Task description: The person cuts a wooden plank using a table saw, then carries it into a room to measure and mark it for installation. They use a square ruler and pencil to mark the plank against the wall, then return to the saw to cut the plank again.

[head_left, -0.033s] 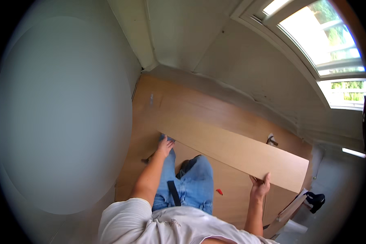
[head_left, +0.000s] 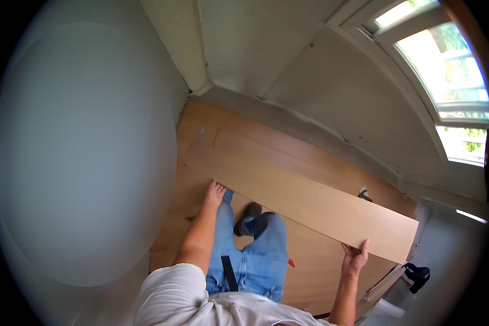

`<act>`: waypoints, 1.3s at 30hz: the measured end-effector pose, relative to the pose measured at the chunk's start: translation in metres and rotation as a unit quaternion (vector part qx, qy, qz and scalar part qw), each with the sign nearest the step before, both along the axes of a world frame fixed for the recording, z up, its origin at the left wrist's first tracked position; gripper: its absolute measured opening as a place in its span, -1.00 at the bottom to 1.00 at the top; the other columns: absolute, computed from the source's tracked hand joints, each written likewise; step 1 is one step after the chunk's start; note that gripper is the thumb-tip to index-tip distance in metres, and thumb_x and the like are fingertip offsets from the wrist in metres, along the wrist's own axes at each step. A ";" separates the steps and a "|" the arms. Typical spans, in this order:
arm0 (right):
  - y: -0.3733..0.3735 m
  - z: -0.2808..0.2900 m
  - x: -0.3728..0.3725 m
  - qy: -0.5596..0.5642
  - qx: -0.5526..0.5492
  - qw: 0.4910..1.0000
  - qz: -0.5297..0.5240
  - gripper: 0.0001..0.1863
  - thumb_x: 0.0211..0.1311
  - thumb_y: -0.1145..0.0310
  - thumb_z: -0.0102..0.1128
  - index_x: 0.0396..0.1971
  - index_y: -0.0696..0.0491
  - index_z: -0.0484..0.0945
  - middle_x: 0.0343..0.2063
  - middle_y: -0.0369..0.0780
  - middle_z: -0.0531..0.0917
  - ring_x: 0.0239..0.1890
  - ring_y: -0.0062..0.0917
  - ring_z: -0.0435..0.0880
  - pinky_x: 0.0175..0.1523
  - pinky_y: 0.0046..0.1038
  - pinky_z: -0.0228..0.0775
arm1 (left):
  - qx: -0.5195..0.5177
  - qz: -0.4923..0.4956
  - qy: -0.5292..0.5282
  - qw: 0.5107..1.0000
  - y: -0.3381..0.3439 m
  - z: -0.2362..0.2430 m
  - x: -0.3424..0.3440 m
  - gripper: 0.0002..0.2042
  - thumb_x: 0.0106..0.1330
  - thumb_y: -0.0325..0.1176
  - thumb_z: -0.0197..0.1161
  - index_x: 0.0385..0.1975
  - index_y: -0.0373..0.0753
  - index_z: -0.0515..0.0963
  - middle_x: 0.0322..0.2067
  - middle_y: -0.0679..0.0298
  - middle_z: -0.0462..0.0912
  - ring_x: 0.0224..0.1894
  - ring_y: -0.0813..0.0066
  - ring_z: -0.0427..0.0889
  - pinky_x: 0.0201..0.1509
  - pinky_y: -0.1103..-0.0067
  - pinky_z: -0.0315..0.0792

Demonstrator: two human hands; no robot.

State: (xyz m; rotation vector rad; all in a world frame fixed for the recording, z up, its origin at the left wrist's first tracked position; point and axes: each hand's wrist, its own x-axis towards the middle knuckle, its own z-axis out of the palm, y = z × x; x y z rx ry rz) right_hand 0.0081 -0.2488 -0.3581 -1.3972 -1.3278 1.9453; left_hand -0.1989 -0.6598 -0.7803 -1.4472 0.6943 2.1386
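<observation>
A long, light-brown wooden plank [head_left: 315, 204] stretches slantwise across the space in front of my legs. At its left part, my left hand [head_left: 215, 191] has its fingers closed on the near edge. Farther right, my right hand [head_left: 356, 256] grips the same edge near the right end, its thumb over the top face and its fingers partly hidden underneath. The plank's far left end blends with the similar-coloured floor board, so I cannot tell exactly where it ends. My jeans-clad legs [head_left: 266, 239] are bent below the near edge.
Wood-coloured boards [head_left: 309, 277] cover the floor. A small red object [head_left: 291, 263] lies beside my leg, and a dark tool [head_left: 365, 195] past the plank's far edge. A black object [head_left: 418, 277] is at the right. Pale walls [head_left: 288, 60] and a window [head_left: 445, 65] bound the space.
My left hand has shifted slightly left and closed on the plank's edge. My right hand and the plank's right end have moved a little right and down in view. My shoe shows more.
</observation>
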 end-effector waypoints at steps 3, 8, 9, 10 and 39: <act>0.067 -0.077 -0.025 0.012 -0.014 0.999 0.026 -0.48 0.54 0.01 0.01 0.27 0.06 0.41 0.18 -0.15 0.58 0.15 -0.21 0.63 0.08 -0.04 0.67 | -0.004 0.072 -0.007 0.997 0.000 -0.099 -0.065 -0.46 0.50 -0.16 0.18 0.36 -0.23 0.24 0.33 0.09 0.37 0.37 0.19 0.37 0.42 0.23 0.34; 0.159 -0.299 -0.087 0.104 -0.065 0.985 -0.123 -0.54 0.50 0.14 0.15 0.23 0.10 0.47 0.22 -0.15 0.55 0.27 -0.27 0.51 0.34 -0.10 0.45 | -0.013 0.057 0.141 0.988 0.010 -0.302 -0.155 -0.57 0.35 -0.43 0.32 0.18 -0.13 0.36 0.09 0.26 0.56 0.13 0.30 0.58 0.17 0.26 0.50; 0.179 -0.359 -0.108 0.139 -0.089 0.969 -0.183 -0.59 0.47 0.21 0.20 0.17 0.13 0.53 0.21 -0.12 0.57 0.29 -0.28 0.50 0.40 -0.16 0.37 | -0.016 0.048 0.139 0.989 0.015 -0.331 -0.172 -0.57 0.32 -0.48 0.33 0.14 -0.10 0.37 0.04 0.27 0.58 0.07 0.29 0.61 0.12 0.26 0.51; 0.196 -0.413 -0.127 0.161 -0.084 0.964 -0.195 -0.59 0.47 0.22 0.20 0.16 0.17 0.52 0.21 -0.10 0.57 0.28 -0.25 0.50 0.41 -0.12 0.36 | -0.015 0.036 0.156 0.987 0.029 -0.340 -0.197 -0.58 0.33 -0.50 0.32 0.14 -0.09 0.37 0.04 0.27 0.58 0.06 0.29 0.61 0.10 0.26 0.51; 0.283 -0.888 -0.291 -0.243 -0.030 0.969 0.041 -0.74 0.38 0.15 0.21 -0.35 0.03 0.51 -0.62 -0.20 0.49 -0.69 -0.43 0.44 -0.61 -0.43 0.39 | -0.194 -0.248 0.140 0.938 0.028 -0.531 -0.384 -0.73 0.53 -0.19 0.11 -0.09 -0.31 0.51 -0.35 -0.12 0.72 -0.48 0.03 0.73 -0.52 0.27 0.67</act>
